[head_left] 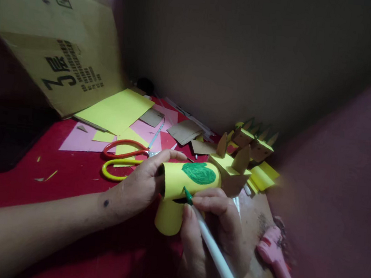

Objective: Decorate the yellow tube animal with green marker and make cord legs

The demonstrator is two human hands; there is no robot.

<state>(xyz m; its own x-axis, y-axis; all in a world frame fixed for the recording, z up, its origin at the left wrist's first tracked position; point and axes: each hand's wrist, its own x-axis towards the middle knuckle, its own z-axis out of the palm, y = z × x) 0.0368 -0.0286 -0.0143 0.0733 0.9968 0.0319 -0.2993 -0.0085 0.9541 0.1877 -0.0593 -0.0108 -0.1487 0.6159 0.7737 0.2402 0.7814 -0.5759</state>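
Observation:
A yellow paper-tube figure (173, 177) lies sideways above the red cloth, a shorter yellow tube (168, 219) pointing down below it. On its right end is a box-shaped piece (227, 165) with two upright cardboard points. A green coloured patch (199, 173) covers part of the tube's upper side. My left hand (139, 185) grips the tube at its open left end, some fingers hidden behind and inside it. My right hand (218, 226) pinches a white felt-tip marker (214, 248), its green tip at a small green mark on the tube's near side.
Red- and yellow-handled scissors (127, 144) lie behind my left hand, near yellow sheets (118, 110) and pink paper (81, 139). Cardboard scraps (186, 131) and similar boxy pieces (260, 149) are further back. A cardboard box (66, 42) leans at left; a pink glue gun-like tool (279, 255) lies right.

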